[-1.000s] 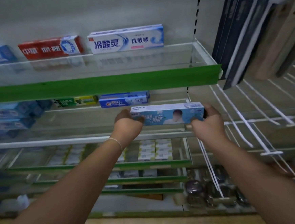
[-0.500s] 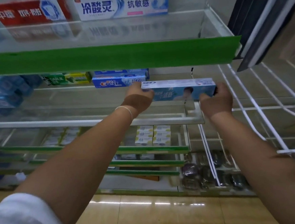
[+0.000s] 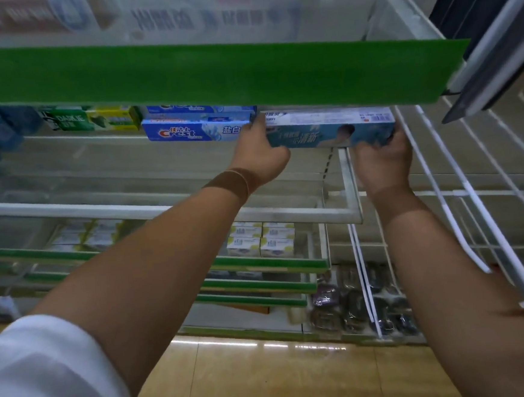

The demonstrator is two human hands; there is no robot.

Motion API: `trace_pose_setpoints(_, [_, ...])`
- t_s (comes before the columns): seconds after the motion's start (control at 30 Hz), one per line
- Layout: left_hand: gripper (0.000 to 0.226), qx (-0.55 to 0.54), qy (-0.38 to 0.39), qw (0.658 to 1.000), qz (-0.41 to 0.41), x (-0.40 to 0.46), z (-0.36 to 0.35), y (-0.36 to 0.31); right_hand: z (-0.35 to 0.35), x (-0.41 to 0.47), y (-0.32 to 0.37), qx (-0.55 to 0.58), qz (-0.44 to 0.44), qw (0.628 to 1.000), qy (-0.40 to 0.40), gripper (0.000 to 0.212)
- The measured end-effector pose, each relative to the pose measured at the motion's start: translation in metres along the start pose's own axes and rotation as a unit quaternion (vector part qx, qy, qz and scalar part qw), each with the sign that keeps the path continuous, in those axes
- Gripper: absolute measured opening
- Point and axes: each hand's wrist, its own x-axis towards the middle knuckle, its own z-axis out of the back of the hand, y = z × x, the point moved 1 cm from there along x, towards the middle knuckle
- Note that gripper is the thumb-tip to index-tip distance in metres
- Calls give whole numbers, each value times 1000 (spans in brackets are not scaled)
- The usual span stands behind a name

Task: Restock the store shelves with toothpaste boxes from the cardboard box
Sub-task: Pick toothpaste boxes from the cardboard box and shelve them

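1. A person's two bare arms reach forward and up into a glass store shelf (image 3: 344,188), seen from a head-worn camera.
2. Between the hands is a long pale blue toothpaste box (image 3: 330,130), lying level and lengthwise, held above the right end of the glass shelf and just under the green price strip (image 3: 213,76) of the shelf above.
3. The left hand (image 3: 259,154) grips the box's left end, thumb along its front edge; the other fingers are hidden behind the box.
4. The right hand (image 3: 383,160) grips the box's right end from below, fingers curled up round the end.
5. Each grip is closed on the box; neither hand is spread.
6. Just left of the held box, touching or nearly touching the left hand, sits a blue Crest box (image 3: 195,130), with another stacked on it.
7. Further left stands a green and yellow box (image 3: 91,119).
8. White wire racks (image 3: 460,182) lie to the right.
9. A white sleeve (image 3: 43,378) shows at the lower left.
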Motion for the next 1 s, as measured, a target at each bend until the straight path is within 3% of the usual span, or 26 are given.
trace_pose_setpoints(0.1, [69,106,8,994,6,9,2,-6,-1,0,1,-28,24,999,5,62])
trace_pose_setpoints(0.2, [74,141,33,989,35,13,3,-10,-1,1,-1,-72,16,997,19,75])
trace_pose_setpoints(0.3, [76,117,49,991,38,13,6,-9,0,0,-7,-75,-10,996,38,93])
trace_pose_setpoints(0.4, [83,33,50,997,43,10,12,-3,-2,-7,-10,-80,-23,995,49,99])
trace_pose_setpoints(0.53, [65,6,28,999,37,-2,20,1,-3,-13,-9,-89,-25,994,53,100])
trace_pose_setpoints(0.63, [51,-18,18,999,46,-12,33,6,-2,-16,-6,-118,-11,992,52,96])
trace_pose_setpoints(0.83, [44,-45,0,997,62,-31,76,25,-2,-35,7,-202,58,975,68,73])
trace_pose_setpoints(1.0, [32,-54,-26,996,62,-45,92,26,-9,-57,26,-209,134,963,103,62])
